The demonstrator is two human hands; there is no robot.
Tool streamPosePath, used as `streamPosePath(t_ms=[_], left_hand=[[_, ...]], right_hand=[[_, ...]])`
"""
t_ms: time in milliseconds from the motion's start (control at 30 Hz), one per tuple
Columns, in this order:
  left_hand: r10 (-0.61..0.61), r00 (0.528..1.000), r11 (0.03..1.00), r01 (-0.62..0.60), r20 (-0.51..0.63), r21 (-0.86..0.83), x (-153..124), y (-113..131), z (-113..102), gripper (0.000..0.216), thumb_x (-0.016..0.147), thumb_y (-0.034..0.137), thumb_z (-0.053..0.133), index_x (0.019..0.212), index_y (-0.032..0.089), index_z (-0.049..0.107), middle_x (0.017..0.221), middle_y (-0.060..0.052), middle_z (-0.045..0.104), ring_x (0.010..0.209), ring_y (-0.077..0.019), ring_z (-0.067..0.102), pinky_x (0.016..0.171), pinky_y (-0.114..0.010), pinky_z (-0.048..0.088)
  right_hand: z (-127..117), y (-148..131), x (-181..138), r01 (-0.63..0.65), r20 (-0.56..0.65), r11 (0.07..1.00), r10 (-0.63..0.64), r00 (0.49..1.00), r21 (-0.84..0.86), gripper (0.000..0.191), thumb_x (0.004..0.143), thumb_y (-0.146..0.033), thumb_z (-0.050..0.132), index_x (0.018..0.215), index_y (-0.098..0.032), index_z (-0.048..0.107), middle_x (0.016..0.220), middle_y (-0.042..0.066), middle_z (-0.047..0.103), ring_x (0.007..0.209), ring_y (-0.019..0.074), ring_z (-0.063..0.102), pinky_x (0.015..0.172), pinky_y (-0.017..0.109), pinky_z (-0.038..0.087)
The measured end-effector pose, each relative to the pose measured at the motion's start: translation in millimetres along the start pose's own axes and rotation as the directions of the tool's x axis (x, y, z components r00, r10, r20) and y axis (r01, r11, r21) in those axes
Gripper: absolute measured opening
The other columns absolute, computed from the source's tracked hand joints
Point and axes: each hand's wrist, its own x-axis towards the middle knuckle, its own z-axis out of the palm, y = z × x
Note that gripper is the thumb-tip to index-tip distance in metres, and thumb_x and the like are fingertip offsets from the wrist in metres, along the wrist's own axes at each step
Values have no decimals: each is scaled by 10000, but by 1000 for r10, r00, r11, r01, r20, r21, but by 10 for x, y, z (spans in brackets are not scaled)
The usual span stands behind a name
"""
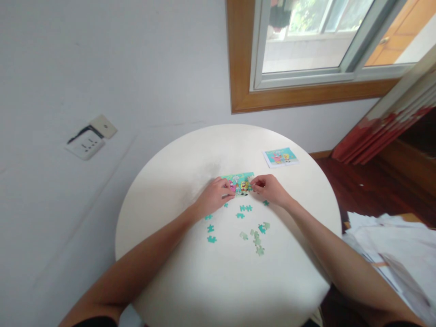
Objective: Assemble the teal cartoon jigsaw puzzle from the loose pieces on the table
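Note:
A partly joined jigsaw puzzle (240, 180) with cartoon figures on a teal ground lies flat in the middle of the table. My left hand (215, 195) is at its left side, with curled fingers and thumb holding that edge and covering part of it. At the right edge, my right hand (270, 188) pinches a small puzzle piece (251, 180), mostly hidden by the fingertips. Loose teal pieces (211, 239) lie nearer to me, below both hands. Several pale green pieces (258, 242) are scattered to the right of these, perhaps face down.
The round white table (190, 281) stands against a wall with a socket (86, 144). At its far right lies a picture card (280, 157) with similar cartoon figures. A window (306, 45), a red and white curtain (371, 131) and stacked papers (391, 245) are on the right.

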Motion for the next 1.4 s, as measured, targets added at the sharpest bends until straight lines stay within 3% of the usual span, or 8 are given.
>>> streamPosePath(t_ms=[167,367,600,867,1167,1400], left_hand=[[2,1000,1000,-2,9,26,5,8,8,152,922,297,650,873,214,769,976,-54,641,944,-192,547,882,-328,432],[4,1000,999,-3,-24,35,3,-9,5,157,934,285,634,1013,222,755,1020,-59,639,957,-192,554,883,-334,451],[41,998,998,-39,-36,47,-4,-41,42,145,936,280,629,994,225,749,980,-50,640,934,-195,565,869,-347,474],[34,995,999,-31,-96,36,11,-62,84,203,970,247,566,1105,240,716,1141,-58,665,1055,-207,584,956,-397,477],[46,997,996,-51,65,78,2,-31,94,340,1031,320,438,1332,275,588,1424,-23,569,1356,-228,454,1123,-464,378],[9,989,995,-25,149,100,-16,-32,98,399,1042,382,394,1422,327,504,1512,11,480,1436,-225,360,1174,-466,305]], right_hand=[[-2,-8,-3,6,-3,1000,-6,1000,5,168,782,-221,581,814,-134,721,641,34,678,570,139,575,555,249,424],[14,59,12,-25,-5,998,25,1000,61,177,787,-203,564,850,-132,714,676,41,700,587,150,620,570,247,468],[15,101,24,-39,-18,990,41,999,132,138,782,-188,570,837,-146,689,688,43,708,582,157,653,577,252,509],[-16,121,48,-76,-106,991,88,990,114,91,736,-184,614,780,-151,686,644,42,700,573,170,656,565,259,490],[-53,174,99,-65,-211,996,50,976,-66,121,733,-181,612,714,-148,726,648,48,710,589,156,611,571,251,425],[-41,221,124,-78,-230,992,54,972,-98,131,734,-165,606,718,-154,736,679,54,728,615,164,628,600,255,439]])
